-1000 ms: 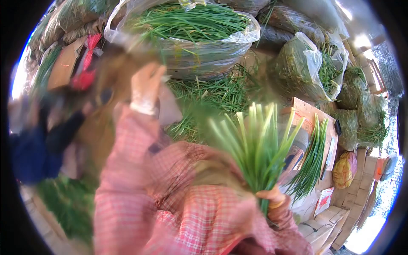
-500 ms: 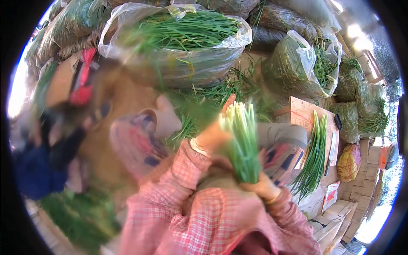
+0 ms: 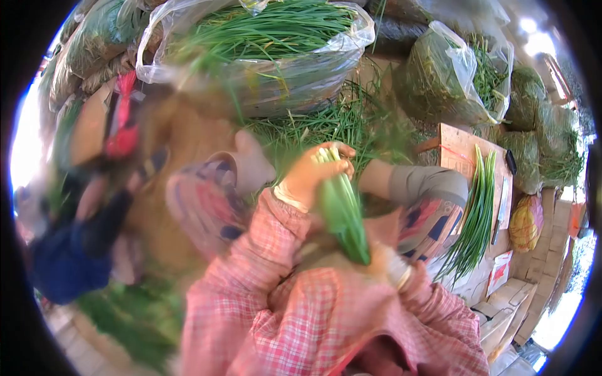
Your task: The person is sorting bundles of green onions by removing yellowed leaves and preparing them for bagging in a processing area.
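My left hand (image 3: 308,174) is closed around the pale stem ends of a bunch of garlic chives (image 3: 348,220), its fingers wrapped over the top. The bunch slants down to the right across my lap, its green leaves blurred. My right hand (image 3: 390,264) is beside the lower, leafy end; motion smears its fingers, so whether it touches the leaves is not clear. To the right, another bunch of chives (image 3: 475,216) lies on a wooden board (image 3: 456,149), pale ends away from me, with a knife (image 3: 500,210) next to it.
A large open plastic bag (image 3: 295,84) full of chives stands ahead, with loose leaves (image 3: 332,125) scattered before it. Another filled bag (image 3: 436,81) stands at the right. Red ties (image 3: 124,119) hang at the left. A person in dark blue (image 3: 72,257) is at far left.
My left hand has gone from outstretched beside the bunch to wrapped round its pale ends. The bunch has dipped slightly, and my right hand has blurred near its lower end.
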The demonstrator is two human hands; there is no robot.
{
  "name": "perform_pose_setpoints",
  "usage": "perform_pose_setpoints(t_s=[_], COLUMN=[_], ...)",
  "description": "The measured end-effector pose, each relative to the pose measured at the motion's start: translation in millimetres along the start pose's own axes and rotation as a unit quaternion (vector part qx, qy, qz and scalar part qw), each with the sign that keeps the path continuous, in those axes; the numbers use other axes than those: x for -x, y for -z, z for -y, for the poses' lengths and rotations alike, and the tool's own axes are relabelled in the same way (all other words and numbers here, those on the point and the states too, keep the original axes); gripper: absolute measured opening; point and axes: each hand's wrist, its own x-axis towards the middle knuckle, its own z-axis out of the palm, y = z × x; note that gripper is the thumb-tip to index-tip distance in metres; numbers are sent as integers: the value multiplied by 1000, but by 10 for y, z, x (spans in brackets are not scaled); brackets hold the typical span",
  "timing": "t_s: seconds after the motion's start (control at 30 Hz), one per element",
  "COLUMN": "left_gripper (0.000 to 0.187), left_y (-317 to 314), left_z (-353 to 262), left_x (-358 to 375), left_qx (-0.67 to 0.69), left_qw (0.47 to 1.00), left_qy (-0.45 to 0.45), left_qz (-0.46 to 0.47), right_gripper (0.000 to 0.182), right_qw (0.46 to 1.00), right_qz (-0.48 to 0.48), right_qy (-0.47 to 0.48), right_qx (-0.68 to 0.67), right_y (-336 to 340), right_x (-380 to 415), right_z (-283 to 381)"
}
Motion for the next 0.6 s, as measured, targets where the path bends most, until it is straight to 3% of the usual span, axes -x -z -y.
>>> perform_pose_setpoints(t_s=[0.07,0.13,0.23,0.27,0.3,0.33,0.43,0.5,0.53,0.6], left_gripper=[18,16,12,12,12,12,11,11,12,13], left_y=[-49,-51,-192,-217,-255,-349,-680,-820,-851,-968], left_z=[-42,-203,-673,-850,-1029,-1182,-1505,-1611,-1645,-1765], left_x=[-21,-51,-7,-9,-7,20,92,122,125,241], left_qx=[10,-22,-50,-68,-87,-114,-180,-202,-235,-241], left_qw=[999,996,986,982,978,973,958,950,933,918], left_qy=[-26,-70,-148,-165,-184,-193,-216,-234,-266,-303], left_qz=[-33,-46,-67,-56,-45,-51,-57,-51,-65,-81], right_gripper=[82,86,83,80,77,72,62,47,32,24], right_qw=[997,988,970,974,930,904,868,831,787,805], right_qz=[-42,-64,-111,-210,-306,-350,-327,-335,-380,-324], right_qy=[46,109,-18,76,164,227,349,405,454,455], right_qx=[-50,-88,-214,-47,120,97,131,184,174,200], right_y=[132,371,782,924,1059,1116,1177,1077,1000,1002], right_x=[49,51,74,10,-67,-144,-332,-560,-687,-685], right_z=[127,280,398,436,505,708,1415,1617,1635,1670])
